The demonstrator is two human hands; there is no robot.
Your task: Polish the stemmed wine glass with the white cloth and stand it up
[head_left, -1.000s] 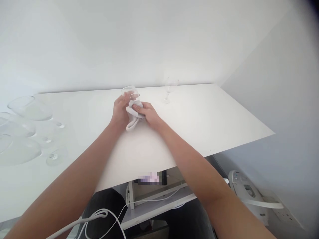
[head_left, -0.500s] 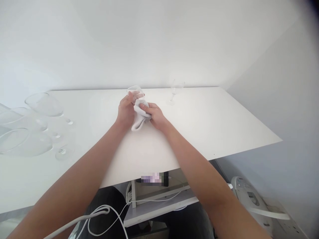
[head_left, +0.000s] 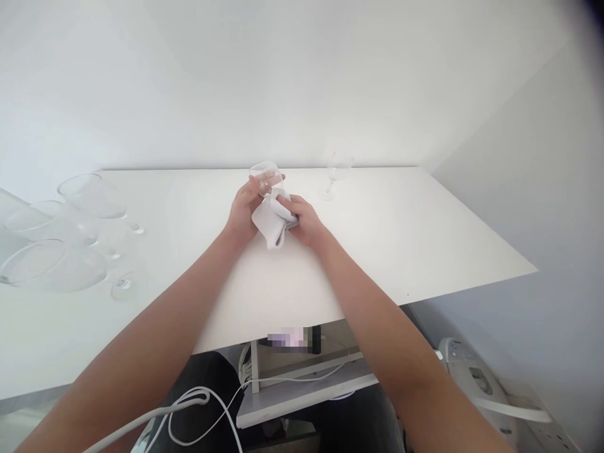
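Note:
My left hand (head_left: 245,201) is closed around the bowl of a clear wine glass (head_left: 265,168), whose rim tilts toward the wall. In my right hand (head_left: 304,217) is a white cloth (head_left: 272,223), pressed against the lower part of that glass. One corner of the cloth hangs down between my wrists. The glass's stem and foot are hidden by the cloth and my fingers. Beyond my right hand, another clear wine glass (head_left: 334,175) stands upright near the back edge of the white table (head_left: 415,233).
Several large clear wine glasses (head_left: 70,267) stand close together at the table's left. A white wall (head_left: 302,82) rises behind the table. Below the front edge are an open shelf (head_left: 302,396) and a white cable (head_left: 189,402). A white appliance (head_left: 476,377) sits low at the right.
Both hands have shifted slightly right with the glass and cloth. The cloth's hanging corner has swung right and spread. The view has moved a little, and the other glasses remain standing.

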